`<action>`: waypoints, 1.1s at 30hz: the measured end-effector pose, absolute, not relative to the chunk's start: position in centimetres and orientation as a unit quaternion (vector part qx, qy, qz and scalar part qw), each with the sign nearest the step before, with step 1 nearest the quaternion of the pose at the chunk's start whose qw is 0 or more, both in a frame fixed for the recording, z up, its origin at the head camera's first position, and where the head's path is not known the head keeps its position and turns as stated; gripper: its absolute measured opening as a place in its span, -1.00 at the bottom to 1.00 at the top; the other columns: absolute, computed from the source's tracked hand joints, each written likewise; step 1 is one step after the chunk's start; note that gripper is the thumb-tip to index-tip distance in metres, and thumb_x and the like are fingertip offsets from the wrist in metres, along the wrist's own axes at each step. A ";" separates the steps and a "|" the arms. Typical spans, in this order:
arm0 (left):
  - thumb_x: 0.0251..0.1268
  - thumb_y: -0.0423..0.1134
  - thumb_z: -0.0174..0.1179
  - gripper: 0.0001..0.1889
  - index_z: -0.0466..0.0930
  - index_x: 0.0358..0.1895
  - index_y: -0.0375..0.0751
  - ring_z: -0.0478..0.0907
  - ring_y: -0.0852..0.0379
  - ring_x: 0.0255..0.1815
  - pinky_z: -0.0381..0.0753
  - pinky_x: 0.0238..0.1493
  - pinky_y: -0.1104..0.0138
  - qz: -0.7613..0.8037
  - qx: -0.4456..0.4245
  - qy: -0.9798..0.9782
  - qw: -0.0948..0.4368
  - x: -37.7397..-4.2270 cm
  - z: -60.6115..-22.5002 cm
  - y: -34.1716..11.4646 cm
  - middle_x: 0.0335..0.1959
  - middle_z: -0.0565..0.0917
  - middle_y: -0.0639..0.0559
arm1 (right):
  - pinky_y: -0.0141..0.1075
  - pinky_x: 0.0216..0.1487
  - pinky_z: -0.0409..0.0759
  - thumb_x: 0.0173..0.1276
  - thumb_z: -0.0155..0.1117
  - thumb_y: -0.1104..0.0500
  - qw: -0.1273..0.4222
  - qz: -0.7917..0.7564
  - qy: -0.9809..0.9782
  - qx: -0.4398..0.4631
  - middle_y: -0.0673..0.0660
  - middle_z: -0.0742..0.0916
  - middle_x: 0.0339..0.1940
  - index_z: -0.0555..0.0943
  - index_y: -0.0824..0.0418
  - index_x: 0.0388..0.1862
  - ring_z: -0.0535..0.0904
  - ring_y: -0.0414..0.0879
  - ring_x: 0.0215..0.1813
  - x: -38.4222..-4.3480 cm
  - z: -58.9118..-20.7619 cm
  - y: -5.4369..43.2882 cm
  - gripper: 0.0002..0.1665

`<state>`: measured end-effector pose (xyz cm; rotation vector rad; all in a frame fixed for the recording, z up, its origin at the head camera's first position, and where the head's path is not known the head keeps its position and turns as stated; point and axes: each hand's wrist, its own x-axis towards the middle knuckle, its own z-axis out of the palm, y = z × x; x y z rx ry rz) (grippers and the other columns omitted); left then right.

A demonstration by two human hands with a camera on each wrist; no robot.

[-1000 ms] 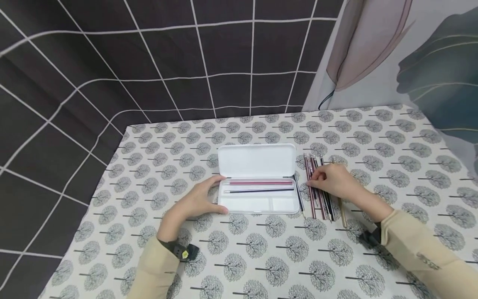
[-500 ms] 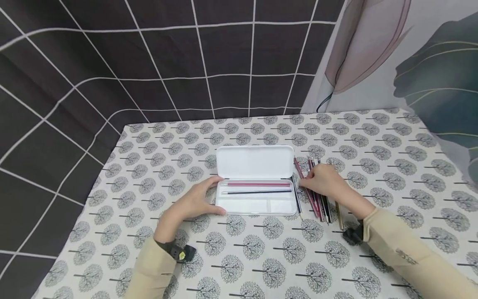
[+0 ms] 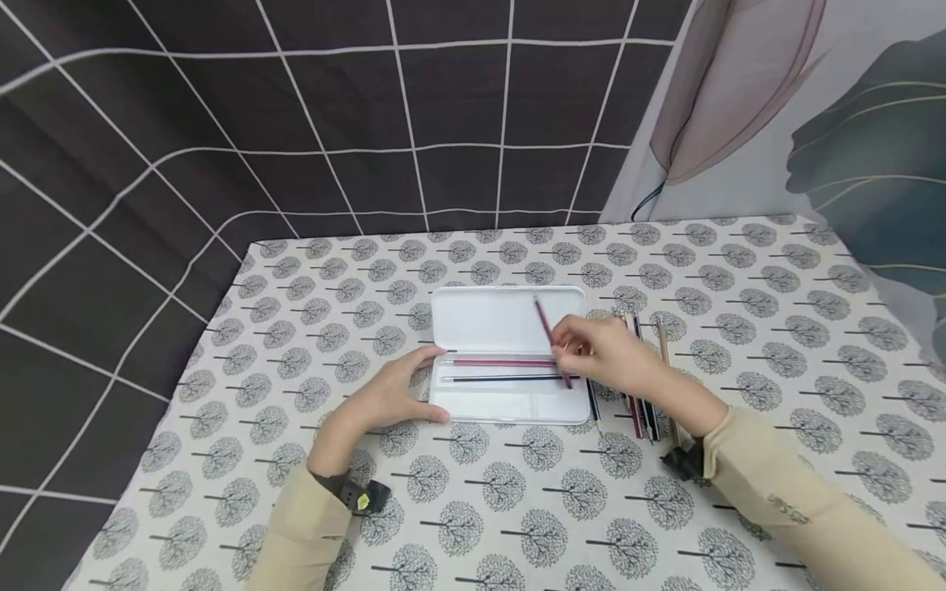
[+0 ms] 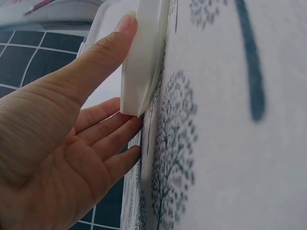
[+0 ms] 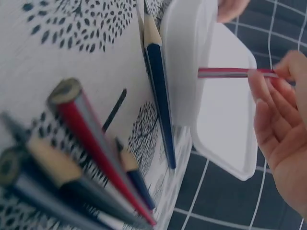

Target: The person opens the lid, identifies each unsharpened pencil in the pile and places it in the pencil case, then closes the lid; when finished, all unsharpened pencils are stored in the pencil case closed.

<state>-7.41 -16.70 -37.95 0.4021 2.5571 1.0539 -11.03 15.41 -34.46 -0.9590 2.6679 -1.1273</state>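
Note:
A white pencil case [image 3: 480, 404] lies with its lid [image 3: 484, 320] folded back. Inside are a red pencil [image 3: 488, 362] and a dark blue pencil [image 3: 502, 378], lying lengthwise. My left hand [image 3: 392, 396] holds the case's left end, thumb at the front side and fingers at the back. Over the right part of the case, my right hand [image 3: 609, 351] pinches another red pencil [image 3: 544, 318], which is tilted. In the right wrist view this red pencil [image 5: 223, 73] sticks out from between thumb and fingers, its end above the case.
A dark blue pencil [image 5: 160, 91] lies close along the case's right side. Further right are several loose pencils [image 3: 646, 417], partly hidden under my right forearm, and a tan one [image 3: 663, 341]. A tree-print cloth [image 3: 473, 509] covers the table; a dark checked curtain [image 3: 443, 107] hangs behind.
My right hand has lifted a red pencil from the loose group and carried it left, over the case. The left hand stays at the case's left end.

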 end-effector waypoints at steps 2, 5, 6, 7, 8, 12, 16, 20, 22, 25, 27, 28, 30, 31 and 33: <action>-0.33 0.00 0.53 0.01 0.22 0.35 -0.05 0.17 -0.13 0.40 0.11 0.38 -0.06 0.372 0.140 0.901 0.174 -7.4 -38.0 -16.6 0.37 0.30 -0.12 | -0.49 -0.41 0.61 0.18 0.27 0.29 0.063 -0.335 0.870 -0.358 -0.05 0.69 -0.50 0.59 0.25 -0.28 0.57 -0.30 -0.44 -11.0 -34.8 14.7 -0.88; -0.34 -0.01 0.53 0.01 0.23 0.35 -0.05 0.17 -0.13 0.40 0.11 0.39 -0.06 0.374 0.136 0.901 0.174 -7.4 -37.9 -16.6 0.37 0.30 -0.12 | -0.51 -0.40 0.59 0.15 0.31 0.27 0.093 -0.301 0.865 -0.391 -0.09 0.67 -0.49 0.62 0.21 -0.27 0.54 -0.33 -0.44 -11.1 -35.2 13.7 -0.86; -0.35 -0.01 0.54 0.01 0.23 0.35 -0.04 0.17 -0.12 0.40 0.11 0.39 -0.06 0.375 0.135 0.900 0.176 -7.4 -37.9 -16.6 0.37 0.30 -0.12 | -0.51 -0.37 0.59 0.15 0.31 0.25 0.100 -0.288 0.865 -0.399 -0.10 0.67 -0.48 0.63 0.20 -0.27 0.54 -0.34 -0.42 -11.2 -35.3 13.3 -0.86; -0.35 -0.01 0.54 0.01 0.23 0.35 -0.04 0.17 -0.12 0.40 0.11 0.39 -0.06 0.376 0.135 0.900 0.177 -7.4 -37.9 -16.6 0.37 0.30 -0.11 | -0.51 -0.34 0.59 0.17 0.31 0.22 0.107 -0.272 0.865 -0.407 -0.12 0.67 -0.47 0.64 0.17 -0.26 0.53 -0.36 -0.41 -11.2 -35.5 12.9 -0.86; -0.35 0.00 0.54 0.01 0.23 0.34 -0.03 0.17 -0.12 0.40 0.11 0.39 -0.06 0.377 0.134 0.899 0.178 -7.4 -38.0 -16.6 0.37 0.30 -0.11 | -0.49 -0.32 0.59 0.19 0.30 0.21 0.111 -0.258 0.865 -0.417 -0.13 0.67 -0.46 0.65 0.15 -0.27 0.53 -0.36 -0.40 -11.4 -35.6 12.7 -0.88; -0.35 0.01 0.54 0.01 0.24 0.35 0.00 0.16 -0.10 0.40 0.12 0.39 -0.04 0.379 0.133 0.898 0.180 -7.4 -38.1 -16.5 0.37 0.30 -0.08 | -0.37 -0.17 0.62 0.25 0.27 0.17 0.109 -0.206 0.860 -0.455 -0.09 0.72 -0.38 0.69 0.12 -0.27 0.61 -0.28 -0.32 -11.8 -36.2 11.9 -0.89; -0.35 0.01 0.54 0.01 0.24 0.34 0.00 0.18 -0.08 0.40 0.14 0.39 -0.03 0.375 0.131 0.901 0.173 -7.5 -38.2 -16.5 0.37 0.31 -0.07 | -0.25 -0.06 0.63 0.25 0.27 0.19 0.098 -0.192 0.857 -0.468 -0.01 0.75 -0.29 0.70 0.13 -0.26 0.66 -0.17 -0.22 -12.1 -36.5 11.7 -0.88; -0.36 0.00 0.54 0.01 0.24 0.34 -0.02 0.18 -0.07 0.40 0.14 0.39 -0.01 0.377 0.134 0.900 0.172 -7.5 -38.2 -16.5 0.37 0.32 -0.06 | -0.33 -0.16 0.63 0.22 0.29 0.22 0.100 -0.198 0.863 -0.454 -0.05 0.72 -0.38 0.69 0.12 -0.31 0.62 -0.24 -0.32 -12.2 -36.8 11.7 -0.92; -0.36 0.00 0.54 0.00 0.25 0.34 -0.02 0.19 -0.07 0.40 0.14 0.39 0.00 0.379 0.136 0.899 0.171 -7.6 -38.2 -16.5 0.36 0.32 -0.05 | -0.40 -0.28 0.59 0.20 0.29 0.23 0.098 -0.202 0.870 -0.439 -0.11 0.66 -0.49 0.67 0.09 -0.40 0.53 -0.30 -0.43 -12.3 -36.9 11.6 -0.95; -0.36 0.00 0.54 0.00 0.25 0.33 -0.02 0.19 -0.07 0.39 0.14 0.39 -0.01 0.381 0.135 0.899 0.172 -7.6 -38.2 -16.5 0.36 0.32 -0.06 | -0.46 -0.43 0.49 0.17 0.30 0.23 0.093 -0.205 0.879 -0.421 -0.17 0.55 -0.60 0.60 0.04 -0.53 0.40 -0.34 -0.54 -12.3 -37.0 11.4 -0.87; -0.37 0.00 0.54 0.00 0.25 0.33 -0.02 0.19 -0.08 0.39 0.14 0.39 -0.01 0.379 0.133 0.899 0.174 -7.5 -38.3 -16.5 0.36 0.32 -0.06 | -0.47 -0.46 0.45 0.16 0.30 0.22 0.090 -0.202 0.882 -0.416 -0.17 0.51 -0.64 0.56 0.02 -0.57 0.35 -0.34 -0.56 -12.3 -37.0 11.3 -0.83; -0.37 0.00 0.54 0.01 0.25 0.33 -0.02 0.19 -0.08 0.40 0.14 0.39 -0.01 0.379 0.133 0.899 0.175 -7.5 -38.3 -16.5 0.36 0.32 -0.07 | -0.47 -0.46 0.45 0.16 0.31 0.22 0.090 -0.200 0.883 -0.414 -0.17 0.50 -0.63 0.56 0.03 -0.57 0.35 -0.34 -0.56 -12.2 -37.0 11.3 -0.84; -0.36 0.01 0.54 0.01 0.24 0.34 -0.03 0.18 -0.09 0.40 0.13 0.39 -0.01 0.379 0.134 0.899 0.176 -7.5 -38.3 -16.5 0.36 0.32 -0.07 | -0.47 -0.46 0.46 0.16 0.32 0.22 0.084 -0.195 0.888 -0.409 -0.17 0.53 -0.62 0.59 0.04 -0.55 0.36 -0.34 -0.56 -12.1 -36.9 11.2 -0.86; -0.36 0.01 0.54 0.02 0.23 0.34 -0.02 0.18 -0.08 0.40 0.13 0.40 -0.01 0.379 0.135 0.898 0.176 -7.5 -38.3 -16.5 0.37 0.31 -0.07 | -0.46 -0.46 0.46 0.16 0.32 0.21 0.078 -0.191 0.891 -0.404 -0.16 0.56 -0.61 0.60 0.05 -0.54 0.37 -0.34 -0.55 -12.1 -36.9 11.2 -0.88; -0.36 0.02 0.54 0.02 0.23 0.34 -0.02 0.17 -0.07 0.41 0.11 0.40 0.00 0.380 0.137 0.898 0.176 -7.7 -38.2 -16.5 0.37 0.30 -0.07 | -0.44 -0.45 0.48 0.16 0.32 0.21 0.067 -0.182 0.899 -0.393 -0.14 0.60 -0.58 0.64 0.07 -0.50 0.39 -0.34 -0.55 -12.0 -36.8 11.3 -0.92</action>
